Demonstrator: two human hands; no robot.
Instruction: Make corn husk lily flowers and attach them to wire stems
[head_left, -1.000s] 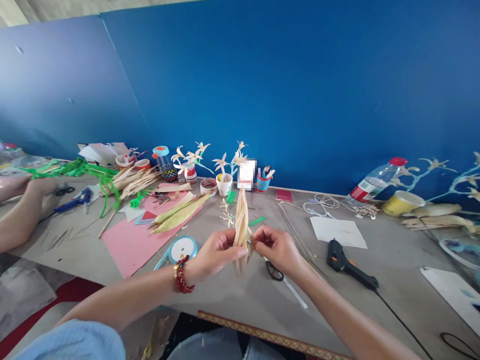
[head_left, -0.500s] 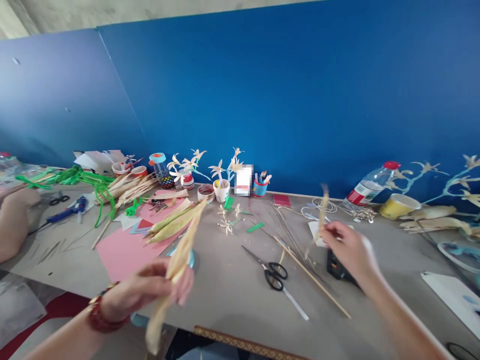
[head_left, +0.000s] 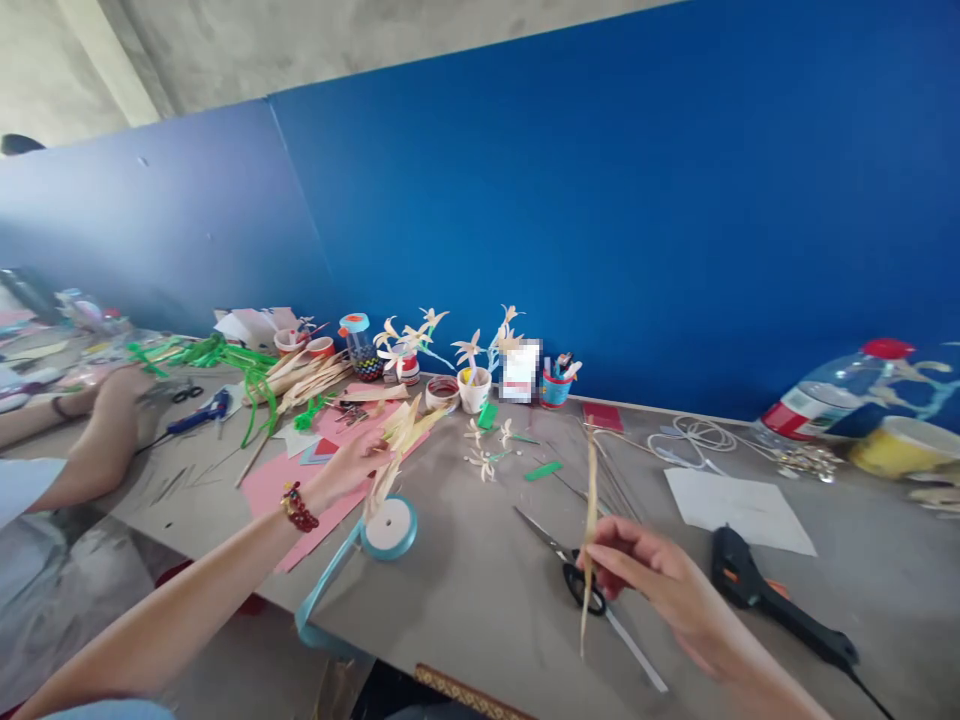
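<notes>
1. A narrow, dry, straw-coloured husk strip [head_left: 592, 480] stands nearly upright above the tabletop, pinched between the thumb and fingers of the right hand [head_left: 645, 570].
2. Directly behind its lower part lie black-handled steel scissors [head_left: 561, 551], handle loops toward the person; a thin white strip [head_left: 636, 652] runs from beside them toward the near edge.
3. The left hand [head_left: 356, 465], well apart from the right, reaches with bent fingers to a pale, crinkled husk bundle [head_left: 386, 475]; whether it grips the bundle I cannot tell. A beaded dark-red bracelet [head_left: 300, 508] circles its wrist.
4. Below the bundle, a round spool of shiny light-blue ribbon [head_left: 388, 525] shows its flat white face, its loose ribbon trailing to the table edge.
5. Flat pink paper [head_left: 270, 500] spreads under the left hand.
6. Smooth grey tabletop [head_left: 465, 570] stretches between spool and scissors, down to a patterned brown trim [head_left: 469, 690] at the near edge.
7. Beyond the scissors lie small cream petalled flowers [head_left: 480, 462] and a flat green strip [head_left: 543, 470].
8. Right of the right hand, a black glue gun [head_left: 780, 605] takes up room, with a white paper sheet [head_left: 739, 510] behind.
9. A tall, smooth blue panel [head_left: 600, 200] bounds the far side.
</notes>
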